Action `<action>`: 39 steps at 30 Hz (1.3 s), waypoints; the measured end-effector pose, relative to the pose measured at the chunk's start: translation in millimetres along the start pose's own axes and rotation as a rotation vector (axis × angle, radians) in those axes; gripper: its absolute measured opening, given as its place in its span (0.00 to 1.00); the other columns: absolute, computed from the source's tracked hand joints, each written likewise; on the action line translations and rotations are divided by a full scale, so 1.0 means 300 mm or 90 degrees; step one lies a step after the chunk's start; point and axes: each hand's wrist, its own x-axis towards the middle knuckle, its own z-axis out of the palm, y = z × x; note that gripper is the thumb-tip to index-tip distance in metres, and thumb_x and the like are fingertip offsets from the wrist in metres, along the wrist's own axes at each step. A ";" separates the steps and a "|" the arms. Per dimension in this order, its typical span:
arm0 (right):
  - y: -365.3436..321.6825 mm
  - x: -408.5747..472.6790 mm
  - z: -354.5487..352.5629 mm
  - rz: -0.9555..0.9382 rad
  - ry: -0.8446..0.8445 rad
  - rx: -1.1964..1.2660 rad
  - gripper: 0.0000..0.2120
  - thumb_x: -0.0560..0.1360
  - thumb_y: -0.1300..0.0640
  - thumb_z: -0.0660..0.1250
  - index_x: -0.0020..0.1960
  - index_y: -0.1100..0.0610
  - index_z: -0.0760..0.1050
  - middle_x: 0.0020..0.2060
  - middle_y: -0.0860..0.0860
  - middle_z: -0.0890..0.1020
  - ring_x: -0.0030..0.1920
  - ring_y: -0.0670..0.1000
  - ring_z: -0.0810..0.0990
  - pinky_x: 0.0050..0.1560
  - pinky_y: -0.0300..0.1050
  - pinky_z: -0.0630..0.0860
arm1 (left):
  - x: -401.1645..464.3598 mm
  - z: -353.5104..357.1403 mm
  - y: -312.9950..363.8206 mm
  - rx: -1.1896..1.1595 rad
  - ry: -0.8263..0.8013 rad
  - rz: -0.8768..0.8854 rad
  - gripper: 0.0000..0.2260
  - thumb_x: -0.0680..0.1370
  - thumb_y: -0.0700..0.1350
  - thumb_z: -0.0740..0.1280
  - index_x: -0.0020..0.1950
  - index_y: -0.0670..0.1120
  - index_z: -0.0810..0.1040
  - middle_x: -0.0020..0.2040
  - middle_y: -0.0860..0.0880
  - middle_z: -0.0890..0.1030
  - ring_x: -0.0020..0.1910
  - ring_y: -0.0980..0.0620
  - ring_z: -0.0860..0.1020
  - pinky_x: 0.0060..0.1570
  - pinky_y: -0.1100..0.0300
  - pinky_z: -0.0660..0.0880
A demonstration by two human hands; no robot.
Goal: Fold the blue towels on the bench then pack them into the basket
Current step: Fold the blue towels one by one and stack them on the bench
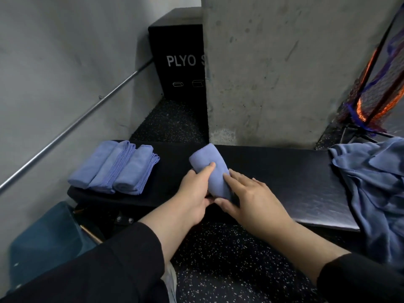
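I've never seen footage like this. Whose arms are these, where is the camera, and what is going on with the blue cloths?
There is no machine here. The single picture comes from a camera on a person's head, looking down at their own arms. The left hand grips a small folded blue towel while the right hand rests against it. It lies on a long black padded bench. Three folded blue towels sit side by side at the bench's left end, and a loose heap of unfolded blue towels lies at its right end.

A gym: plyo box [179, 55], padded bench [273, 171], speckled rubber floor [218, 259].
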 end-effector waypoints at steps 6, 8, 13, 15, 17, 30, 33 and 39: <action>-0.063 0.078 -0.098 0.335 -0.064 0.626 0.30 0.76 0.39 0.69 0.72 0.51 0.69 0.61 0.45 0.81 0.59 0.43 0.81 0.58 0.42 0.78 | -0.030 -0.050 0.050 0.046 -0.068 0.051 0.14 0.80 0.51 0.70 0.63 0.46 0.79 0.54 0.45 0.86 0.55 0.47 0.85 0.59 0.47 0.80; -0.076 0.095 -0.101 0.356 -0.155 0.798 0.24 0.78 0.45 0.69 0.70 0.55 0.73 0.58 0.50 0.85 0.57 0.49 0.84 0.55 0.48 0.80 | -0.038 -0.069 0.053 0.076 -0.080 0.070 0.14 0.79 0.51 0.71 0.61 0.47 0.80 0.53 0.46 0.87 0.55 0.47 0.85 0.61 0.46 0.79; -0.123 0.146 -0.056 0.380 -0.133 0.857 0.19 0.77 0.54 0.72 0.66 0.57 0.76 0.55 0.53 0.86 0.55 0.55 0.85 0.58 0.59 0.81 | -0.029 -0.139 0.073 0.153 -0.027 0.088 0.17 0.76 0.57 0.74 0.60 0.49 0.81 0.52 0.49 0.87 0.53 0.48 0.85 0.60 0.45 0.80; -0.147 0.170 -0.027 0.391 -0.118 0.839 0.19 0.77 0.55 0.73 0.66 0.56 0.76 0.54 0.53 0.86 0.53 0.54 0.86 0.55 0.58 0.82 | -0.021 -0.172 0.086 0.198 -0.009 0.080 0.20 0.76 0.62 0.71 0.61 0.50 0.80 0.52 0.51 0.87 0.52 0.50 0.85 0.57 0.47 0.81; -0.165 0.200 -0.002 0.404 -0.082 0.822 0.19 0.77 0.56 0.73 0.66 0.56 0.75 0.53 0.52 0.86 0.51 0.53 0.86 0.50 0.55 0.84 | -0.025 -0.213 0.099 0.236 -0.046 0.028 0.23 0.75 0.64 0.71 0.63 0.51 0.78 0.53 0.49 0.86 0.51 0.47 0.86 0.50 0.47 0.83; -0.439 0.494 0.183 0.395 -0.072 0.872 0.24 0.77 0.62 0.71 0.71 0.56 0.70 0.55 0.56 0.84 0.50 0.55 0.87 0.41 0.51 0.83 | -0.008 -0.571 0.285 0.516 0.163 0.219 0.15 0.78 0.58 0.68 0.60 0.51 0.76 0.47 0.49 0.84 0.37 0.49 0.83 0.36 0.56 0.78; -0.507 0.593 0.240 0.387 -0.063 0.816 0.26 0.77 0.61 0.72 0.72 0.55 0.69 0.56 0.54 0.82 0.52 0.55 0.85 0.41 0.52 0.84 | 0.009 -0.704 0.363 0.584 0.350 0.314 0.07 0.80 0.47 0.66 0.56 0.48 0.80 0.48 0.47 0.84 0.50 0.44 0.81 0.48 0.54 0.74; -0.584 0.712 0.339 0.382 -0.068 0.698 0.27 0.76 0.58 0.74 0.72 0.55 0.70 0.58 0.53 0.79 0.55 0.56 0.82 0.42 0.52 0.85 | 0.049 -0.834 0.357 0.686 0.347 0.314 0.16 0.84 0.45 0.60 0.71 0.49 0.77 0.65 0.43 0.81 0.64 0.41 0.77 0.60 0.53 0.72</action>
